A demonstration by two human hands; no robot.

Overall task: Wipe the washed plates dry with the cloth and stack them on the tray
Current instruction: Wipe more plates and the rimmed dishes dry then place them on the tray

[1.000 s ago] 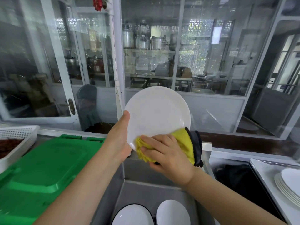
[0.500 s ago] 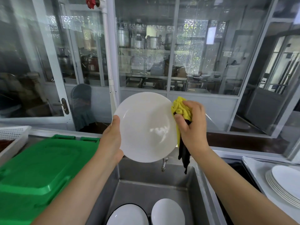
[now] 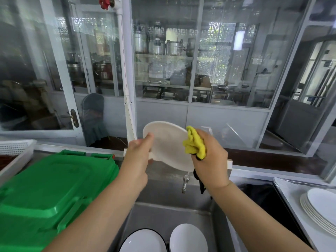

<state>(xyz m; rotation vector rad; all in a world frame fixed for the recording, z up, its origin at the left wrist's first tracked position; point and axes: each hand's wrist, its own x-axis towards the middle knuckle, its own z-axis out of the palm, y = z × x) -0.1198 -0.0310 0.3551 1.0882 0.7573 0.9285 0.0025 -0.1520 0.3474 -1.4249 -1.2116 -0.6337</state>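
A white plate is held up over the steel sink, tilted away from me. My left hand grips its left rim with the thumb on the near face. At the plate's right edge, my right hand holds a bunched yellow and black cloth against it. Two white plates lie in the sink bottom, the left one black-rimmed. A stack of white plates sits on the tray at the right.
A green plastic bin lid lies left of the sink, with a white perforated basket behind it. A tap sticks out under the held plate. Glass partitions close off the back.
The plate has tipped from facing me to lying more edge-on and has moved lower. My right hand with the cloth went from the plate's lower face up to its right edge.
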